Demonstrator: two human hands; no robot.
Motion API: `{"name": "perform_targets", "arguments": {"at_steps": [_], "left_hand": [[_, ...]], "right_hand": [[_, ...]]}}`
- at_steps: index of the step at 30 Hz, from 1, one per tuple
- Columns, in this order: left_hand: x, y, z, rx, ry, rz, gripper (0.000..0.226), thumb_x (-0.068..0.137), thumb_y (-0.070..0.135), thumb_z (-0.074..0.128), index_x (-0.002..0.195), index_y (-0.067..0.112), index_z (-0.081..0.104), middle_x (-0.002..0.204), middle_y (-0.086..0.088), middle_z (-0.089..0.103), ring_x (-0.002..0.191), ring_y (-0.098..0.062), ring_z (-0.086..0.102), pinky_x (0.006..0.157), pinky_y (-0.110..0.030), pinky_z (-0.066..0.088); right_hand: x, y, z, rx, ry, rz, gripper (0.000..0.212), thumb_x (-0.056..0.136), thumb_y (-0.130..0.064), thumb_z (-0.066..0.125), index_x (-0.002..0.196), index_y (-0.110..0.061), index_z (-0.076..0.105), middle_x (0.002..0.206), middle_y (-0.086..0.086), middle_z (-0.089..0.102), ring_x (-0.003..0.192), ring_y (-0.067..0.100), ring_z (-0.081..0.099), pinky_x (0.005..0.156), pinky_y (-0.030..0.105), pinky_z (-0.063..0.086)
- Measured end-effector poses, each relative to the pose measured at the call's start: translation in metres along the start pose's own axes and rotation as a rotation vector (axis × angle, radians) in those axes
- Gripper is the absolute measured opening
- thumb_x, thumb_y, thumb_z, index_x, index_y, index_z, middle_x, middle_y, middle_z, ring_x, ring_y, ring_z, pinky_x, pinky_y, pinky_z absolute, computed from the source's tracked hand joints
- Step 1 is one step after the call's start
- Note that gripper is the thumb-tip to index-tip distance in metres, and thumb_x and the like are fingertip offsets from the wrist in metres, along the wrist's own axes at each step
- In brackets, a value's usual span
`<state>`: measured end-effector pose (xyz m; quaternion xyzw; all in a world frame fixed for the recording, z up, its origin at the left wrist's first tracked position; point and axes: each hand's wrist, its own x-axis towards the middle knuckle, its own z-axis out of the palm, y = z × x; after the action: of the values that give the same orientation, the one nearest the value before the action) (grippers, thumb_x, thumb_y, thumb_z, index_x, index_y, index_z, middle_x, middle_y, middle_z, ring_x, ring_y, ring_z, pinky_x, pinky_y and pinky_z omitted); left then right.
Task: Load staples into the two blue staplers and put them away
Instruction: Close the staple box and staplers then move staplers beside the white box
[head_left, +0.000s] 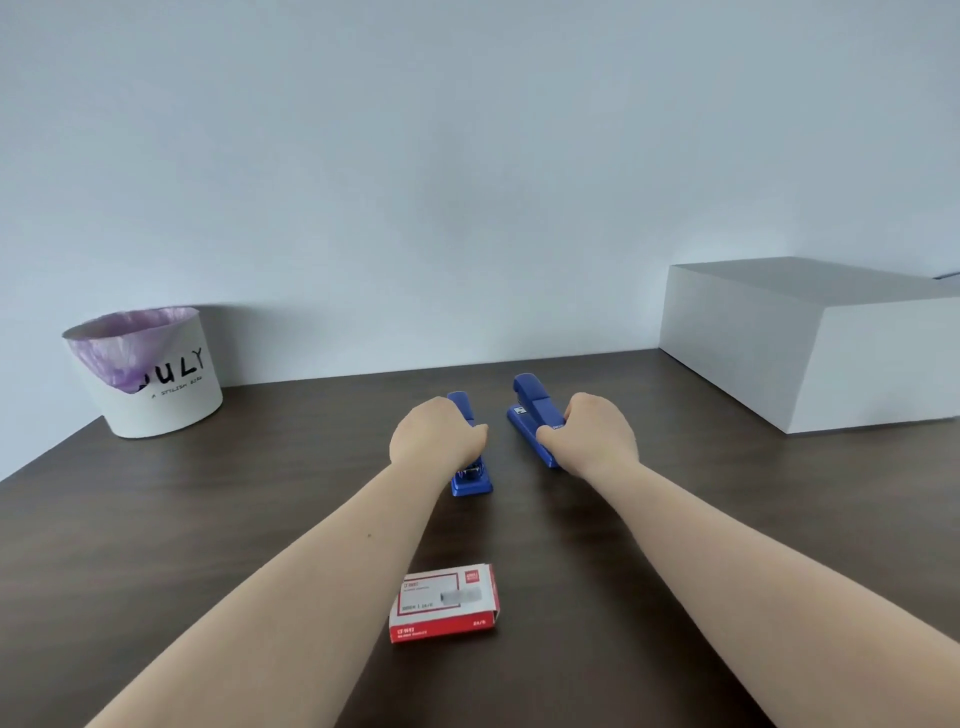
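Two blue staplers lie side by side on the dark wooden table (208, 519), pointing away from me. My left hand (434, 434) is curled over the left blue stapler (472, 480), hiding its middle; its near end and far tip show. My right hand (597, 434) grips the right blue stapler (532, 410) at its near half, thumb on the left side. A red and white staple box (441, 603) lies shut on the table nearer to me, between my forearms.
A white bin (156, 395) lined with a purple bag stands at the back left against the wall. A large white box (810, 343) sits at the back right. The table's left edge runs diagonally at the far left.
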<state>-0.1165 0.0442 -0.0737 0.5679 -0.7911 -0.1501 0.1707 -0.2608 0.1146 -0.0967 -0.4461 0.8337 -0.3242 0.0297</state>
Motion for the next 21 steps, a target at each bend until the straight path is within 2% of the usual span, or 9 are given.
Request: {"name": "perform_targets", "arguments": {"at_steps": [4, 7, 10, 13, 16, 18, 21], "left_hand": [[0.025, 0.023, 0.016, -0.031, 0.019, 0.026, 0.037, 0.085, 0.029, 0.05, 0.056, 0.013, 0.035, 0.056, -0.001, 0.043, 0.053, -0.017, 0.043, 0.051, -0.026, 0.034], [0.043, 0.048, 0.027, -0.009, -0.072, 0.041, 0.042, 0.082, 0.039, 0.054, 0.055, 0.013, 0.036, 0.053, -0.001, 0.045, 0.053, -0.019, 0.046, 0.053, -0.027, 0.036], [0.06, 0.073, 0.038, 0.015, -0.152, 0.059, 0.031, 0.076, 0.023, 0.052, 0.054, 0.014, 0.032, 0.047, 0.0, 0.04, 0.045, -0.017, 0.038, 0.046, -0.023, 0.028], [0.077, 0.093, 0.054, -0.005, -0.116, 0.121, 0.028, 0.074, 0.017, 0.052, 0.056, 0.014, 0.031, 0.052, 0.001, 0.038, 0.048, -0.016, 0.035, 0.046, -0.023, 0.027], [0.092, 0.109, 0.072, -0.073, -0.05, 0.147, 0.027, 0.074, 0.024, 0.057, 0.058, 0.014, 0.038, 0.057, 0.001, 0.043, 0.052, -0.015, 0.042, 0.045, -0.024, 0.028], [0.102, 0.118, 0.081, -0.106, -0.022, 0.143, 0.022, 0.075, 0.028, 0.058, 0.067, 0.012, 0.046, 0.062, 0.0, 0.048, 0.061, -0.02, 0.049, 0.046, -0.024, 0.031], [0.117, 0.125, 0.089, -0.14, 0.009, 0.144, 0.023, 0.075, 0.03, 0.059, 0.072, 0.01, 0.048, 0.06, 0.0, 0.047, 0.068, -0.024, 0.052, 0.046, -0.025, 0.031]], "right_hand": [[0.017, 0.026, -0.01, -0.008, 0.077, 0.031, 0.02, 0.08, -0.026, 0.055, 0.078, -0.008, 0.048, 0.077, 0.007, 0.05, 0.068, 0.027, 0.048, 0.046, 0.026, 0.027], [0.037, 0.051, -0.019, -0.008, 0.132, 0.074, 0.019, 0.081, -0.022, 0.054, 0.073, -0.008, 0.046, 0.078, 0.008, 0.049, 0.065, 0.024, 0.045, 0.045, 0.026, 0.024], [0.059, 0.074, -0.028, -0.018, 0.161, 0.117, 0.029, 0.082, -0.02, 0.054, 0.06, -0.013, 0.036, 0.067, 0.004, 0.042, 0.056, 0.018, 0.037, 0.044, 0.026, 0.021], [0.08, 0.092, -0.036, -0.016, 0.205, 0.144, 0.02, 0.082, -0.018, 0.054, 0.068, -0.009, 0.044, 0.072, 0.007, 0.047, 0.061, 0.021, 0.042, 0.044, 0.026, 0.023], [0.097, 0.105, -0.039, -0.018, 0.235, 0.147, 0.017, 0.083, -0.017, 0.055, 0.074, -0.006, 0.046, 0.076, 0.01, 0.049, 0.065, 0.026, 0.044, 0.044, 0.026, 0.022], [0.106, 0.111, -0.039, -0.022, 0.237, 0.149, 0.016, 0.084, -0.018, 0.055, 0.076, -0.006, 0.047, 0.076, 0.01, 0.049, 0.065, 0.026, 0.045, 0.044, 0.025, 0.022], [0.12, 0.118, -0.035, -0.03, 0.253, 0.144, 0.016, 0.084, -0.018, 0.054, 0.077, -0.005, 0.047, 0.078, 0.011, 0.049, 0.066, 0.026, 0.045, 0.044, 0.025, 0.023]]}}
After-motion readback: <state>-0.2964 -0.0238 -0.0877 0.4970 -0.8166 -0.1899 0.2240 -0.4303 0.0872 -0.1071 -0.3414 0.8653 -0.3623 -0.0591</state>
